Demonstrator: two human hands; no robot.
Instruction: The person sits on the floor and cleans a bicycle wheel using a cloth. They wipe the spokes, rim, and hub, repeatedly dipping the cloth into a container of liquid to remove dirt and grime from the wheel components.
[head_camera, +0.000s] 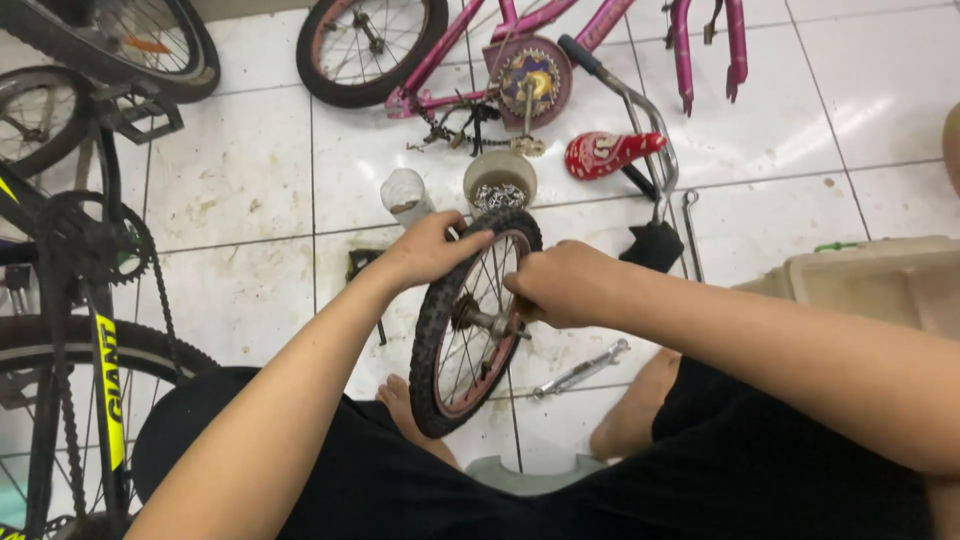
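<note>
The small wheel (470, 320) stands upright on the tiled floor (240, 190), between the person's knees. The left hand (430, 250) grips the black tyre at its upper left, fingers (470, 240) curled over the tread. The right hand (560, 285) is closed at the axle, fingers wrapped around the hub area; what they pinch cannot be told. A wrench (580, 370) lies just right of the wheel. A round tub (500, 180) of metal parts sits beyond it, beside a white cup (405, 195). A red saddle (605, 153) and a pink frame (520, 40) lie farther off.

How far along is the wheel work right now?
Done: small wheel is off the pink frame, which lies stripped. In hand: left hand steadies the tyre while right hand works at the axle. Left: seat, handlebar and wrench lie loose on the floor.
</note>
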